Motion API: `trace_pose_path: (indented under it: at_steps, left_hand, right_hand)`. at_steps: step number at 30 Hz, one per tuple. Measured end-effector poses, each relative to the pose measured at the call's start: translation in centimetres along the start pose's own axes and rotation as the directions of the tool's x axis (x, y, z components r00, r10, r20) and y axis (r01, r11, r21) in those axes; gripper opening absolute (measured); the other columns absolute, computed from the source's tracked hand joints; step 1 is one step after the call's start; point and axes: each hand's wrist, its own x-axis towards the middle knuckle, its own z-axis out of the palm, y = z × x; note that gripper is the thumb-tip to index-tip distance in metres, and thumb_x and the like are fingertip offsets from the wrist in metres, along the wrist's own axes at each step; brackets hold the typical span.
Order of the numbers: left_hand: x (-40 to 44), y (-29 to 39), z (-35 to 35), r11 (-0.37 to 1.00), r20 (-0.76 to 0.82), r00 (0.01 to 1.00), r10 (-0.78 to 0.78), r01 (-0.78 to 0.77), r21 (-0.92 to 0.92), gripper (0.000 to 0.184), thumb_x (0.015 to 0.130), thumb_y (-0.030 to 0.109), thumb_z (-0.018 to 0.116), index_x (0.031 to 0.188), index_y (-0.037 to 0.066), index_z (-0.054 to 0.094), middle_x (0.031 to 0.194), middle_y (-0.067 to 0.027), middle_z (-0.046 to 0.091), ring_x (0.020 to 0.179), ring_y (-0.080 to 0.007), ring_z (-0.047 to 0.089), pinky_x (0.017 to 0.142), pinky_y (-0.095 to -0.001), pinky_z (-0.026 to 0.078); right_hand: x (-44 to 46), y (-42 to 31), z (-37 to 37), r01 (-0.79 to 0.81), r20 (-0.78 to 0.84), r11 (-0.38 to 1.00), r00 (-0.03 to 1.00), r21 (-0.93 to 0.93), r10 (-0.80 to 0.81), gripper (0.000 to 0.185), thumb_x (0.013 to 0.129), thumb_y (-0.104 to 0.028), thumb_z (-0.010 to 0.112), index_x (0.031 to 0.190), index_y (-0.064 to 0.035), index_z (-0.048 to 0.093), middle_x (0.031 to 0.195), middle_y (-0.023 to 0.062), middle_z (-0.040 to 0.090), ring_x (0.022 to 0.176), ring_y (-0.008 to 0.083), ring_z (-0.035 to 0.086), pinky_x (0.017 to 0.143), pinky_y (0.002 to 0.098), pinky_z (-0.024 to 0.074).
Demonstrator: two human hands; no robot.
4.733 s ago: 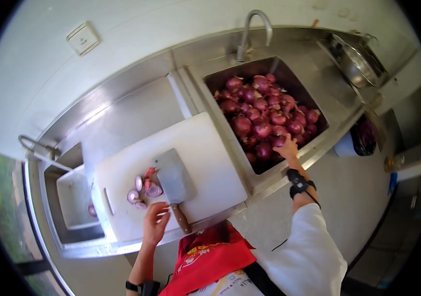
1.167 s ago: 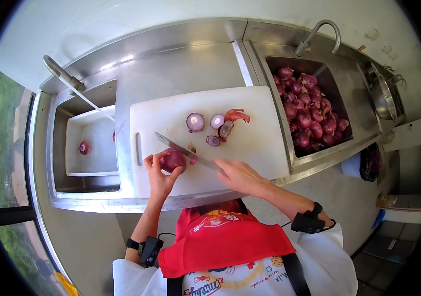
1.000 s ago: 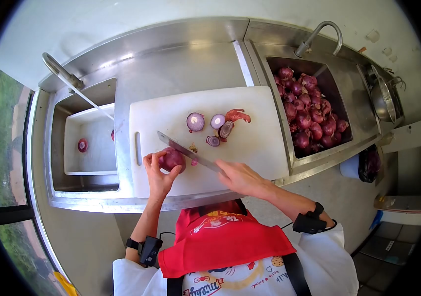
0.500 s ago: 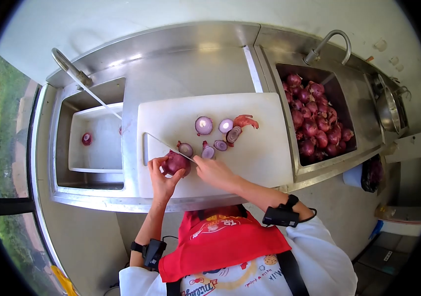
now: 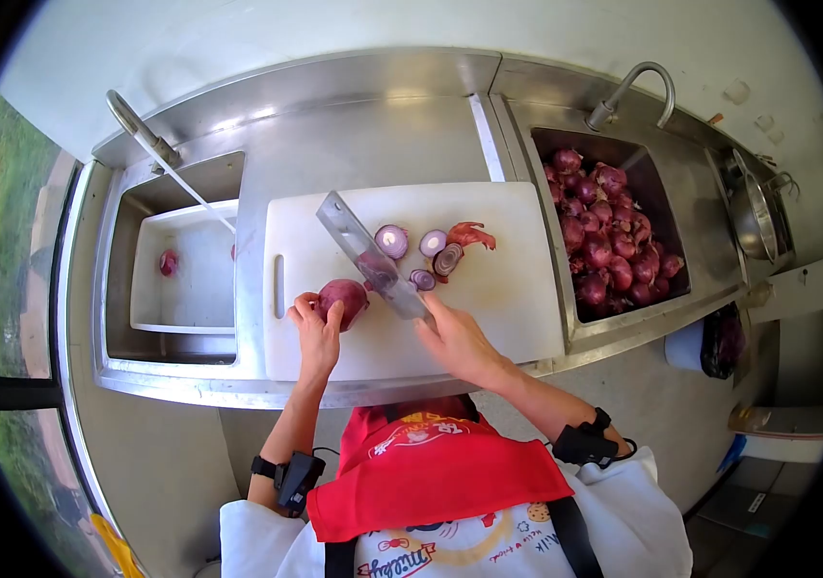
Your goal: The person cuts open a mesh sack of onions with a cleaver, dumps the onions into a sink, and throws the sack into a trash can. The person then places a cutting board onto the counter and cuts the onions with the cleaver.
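Note:
My left hand [image 5: 318,332] has its fingers and thumb round a red onion [image 5: 345,302] near the front left of the white cutting board [image 5: 469,337]. In my right hand [image 5: 457,339] is the handle of a cleaver [image 5: 346,231]. Its wide blade lies turned flat-side up over the board, to the right of the onion, and partly covers some onion pieces. Beyond the blade are a cut onion end [image 5: 392,241], another pale end piece [image 5: 433,242], a sliced piece [image 5: 448,258] with peel [image 5: 470,234], and a small end [image 5: 422,279].
At the left, a sink holds a white tub [image 5: 185,323] with an onion [image 5: 169,262] in it, under a running faucet [image 5: 132,120]. The right sink [image 5: 614,144] is heaped with red onions [image 5: 614,231]. Metal bowls [image 5: 756,217] stand at the far right.
The cleaver has come away from the onion and now shows its broad side, shifted right with my right hand. My left hand stays on the onion.

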Motion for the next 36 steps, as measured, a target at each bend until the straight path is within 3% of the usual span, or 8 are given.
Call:
trace_pose_path:
  at_steps: [5,11,20,26,29,31,33,36]
  left_hand:
    - [0.3,-1.1,-0.1,0.998,-0.031,0.998,-0.057,0.057,0.013,0.051,0.089,0.033,0.055,0.118,-0.004,0.035,0.112,-0.0209,0.037,0.101,-0.0314,0.040,0.083,-0.0380,0.043]
    - [0.7,-0.4,-0.9,0.983,-0.002,0.985,-0.173,0.173,-0.058,0.048,0.089,0.041,0.051,0.124,0.013,0.036,0.117,-0.0190,0.031,0.090,-0.0311,0.050,0.042,-0.0310,0.050]
    - [1.3,-0.4,-1.1,0.976,0.028,0.977,-0.210,0.211,-0.046,0.047,0.089,0.041,0.050,0.124,0.013,0.036,0.116,-0.0194,0.031,0.092,-0.0331,0.052,0.046,-0.0336,0.055]
    - [2.1,-1.3,-2.7,0.977,0.124,0.975,-0.185,0.196,-0.084,0.053,0.088,0.041,0.053,0.126,0.008,0.035,0.118,-0.0211,0.038,0.097,-0.0359,0.053,0.056,-0.0388,0.056]
    - [2.0,-2.3,-2.1,0.952,0.080,0.981,0.176,-0.191,0.238,0.063,0.082,0.037,0.060,0.126,0.002,0.033,0.119,-0.0244,0.043,0.101,-0.0392,0.053,0.076,-0.0440,0.051]
    - [2.0,-1.6,-2.3,0.985,0.161,0.983,0.086,-0.108,0.135,0.069,0.075,0.032,0.066,0.124,-0.003,0.032,0.117,-0.0270,0.047,0.104,-0.0408,0.052,0.087,-0.0444,0.043]
    - [3.0,-3.7,-2.1,0.993,0.059,0.991,0.118,-0.120,0.022,0.068,0.070,0.025,0.069,0.121,-0.002,0.033,0.104,-0.0230,0.051,0.095,-0.0369,0.056,0.082,-0.0415,0.046]
    - [5.1,-6.3,-5.9,0.879,-0.010,0.981,-0.193,0.168,-0.447,0.063,0.075,0.030,0.071,0.118,0.001,0.035,0.104,-0.0157,0.051,0.085,-0.0216,0.058,0.058,-0.0314,0.052]
  right_hand:
    - [-0.7,2.5,3.2,-0.044,0.003,0.996,0.999,0.080,0.044,0.025,0.087,-0.012,0.053,0.105,0.0029,0.042,0.065,0.0202,0.055,0.061,0.0407,0.055,0.053,0.0452,0.0405]
    - [-0.5,2.6,4.0,-0.068,-0.014,0.996,0.998,0.062,0.069,0.037,0.087,-0.014,0.052,0.118,0.0037,0.041,0.073,0.0191,0.058,0.066,0.0331,0.059,0.059,0.0386,0.0448]
    - [-0.1,3.1,5.5,-0.079,-0.003,0.996,0.997,0.050,0.080,0.026,0.087,-0.010,0.051,0.111,-0.0002,0.046,0.069,0.0161,0.056,0.062,0.0285,0.057,0.059,0.0376,0.0442]
    - [-0.6,2.8,2.3,-0.140,-0.083,0.985,0.985,0.106,0.149,0.018,0.089,-0.010,0.051,0.103,-0.0012,0.045,0.060,0.0070,0.050,0.051,0.0133,0.051,0.046,0.0319,0.0405]
    - [-0.4,4.8,1.3,-0.197,-0.134,0.966,0.966,0.166,0.220,0.016,0.091,-0.010,0.049,0.104,-0.0028,0.045,0.058,0.0030,0.047,0.046,0.0086,0.047,0.039,0.0272,0.0376]
    - [-0.6,6.2,1.7,-0.283,-0.129,0.918,0.936,0.279,0.328,0.016,0.090,-0.012,0.051,0.102,-0.0025,0.046,0.054,0.0039,0.048,0.044,0.0111,0.047,0.040,0.0302,0.0383]
    - [-1.2,6.3,1.6,-0.327,-0.113,0.894,0.920,0.308,0.375,0.012,0.090,-0.012,0.050,0.099,-0.0042,0.046,0.053,0.0011,0.047,0.043,0.0093,0.045,0.039,0.0263,0.0382]
    - [-2.3,5.5,1.0,-0.314,-0.142,0.877,0.912,0.362,0.385,0.009,0.091,-0.010,0.049,0.097,-0.0045,0.045,0.054,0.0000,0.046,0.043,0.0087,0.046,0.039,0.0249,0.0379]
